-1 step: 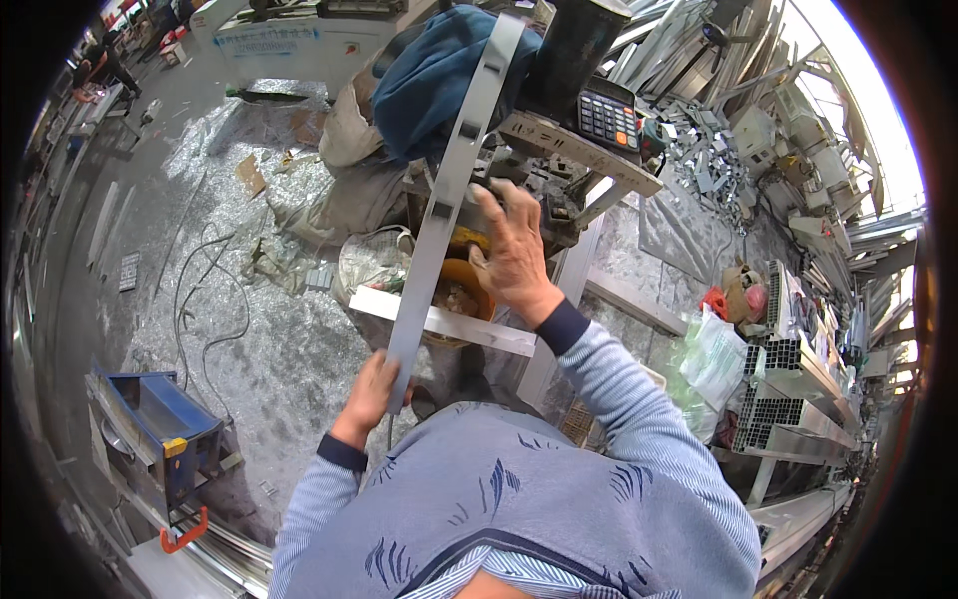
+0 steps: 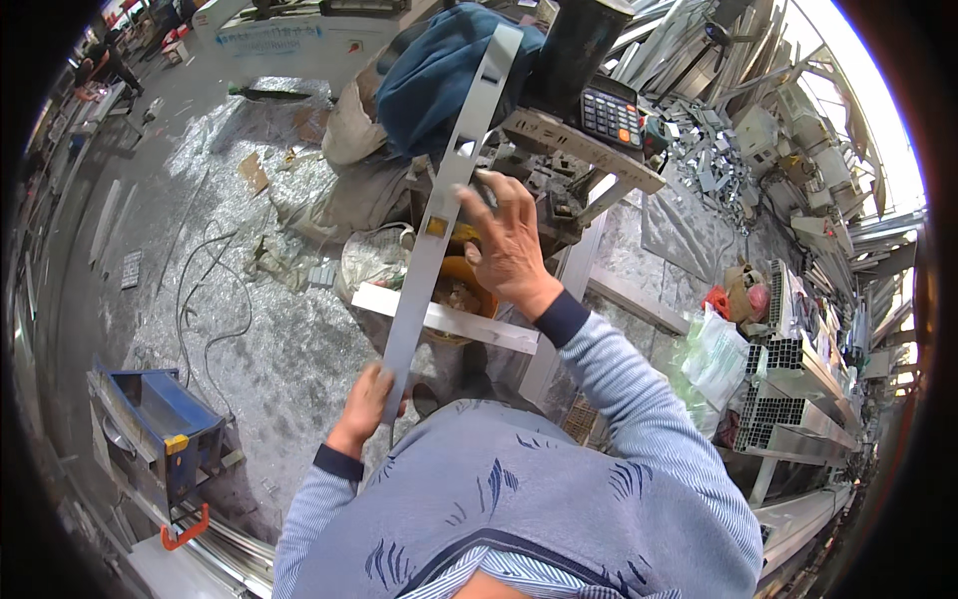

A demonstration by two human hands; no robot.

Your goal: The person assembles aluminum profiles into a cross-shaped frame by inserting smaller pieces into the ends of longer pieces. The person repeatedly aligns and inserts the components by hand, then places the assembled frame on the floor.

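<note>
A long silver metal bar [image 2: 411,304] with several rectangular cut-outs slants away from me, its far end beside a blue cloth [image 2: 439,85]. My left hand [image 2: 361,407] is closed around its near end. My right hand [image 2: 509,250] is held at the bar's right side, fingers spread, with a fingertip over the bar's edge; whether it presses on the metal I cannot tell. Beneath the bar a shorter whitish metal profile [image 2: 484,329] lies crosswise. Under that stands an orange-yellow bucket [image 2: 486,285] with scraps inside, partly hidden by the bar and my right hand.
A calculator [image 2: 611,112] and a dark cylinder [image 2: 574,60] rest on a worn bench [image 2: 584,150] ahead. Blue machinery [image 2: 165,414] stands at left, near a loose cable [image 2: 244,290] on the floor. Stacked hollow profiles [image 2: 773,414] and plastic bags [image 2: 718,354] are at right.
The bar has slid slightly toward me, its cut-outs now lower in view. My right fingertips have shifted left over its edge. The left hand still holds the near end.
</note>
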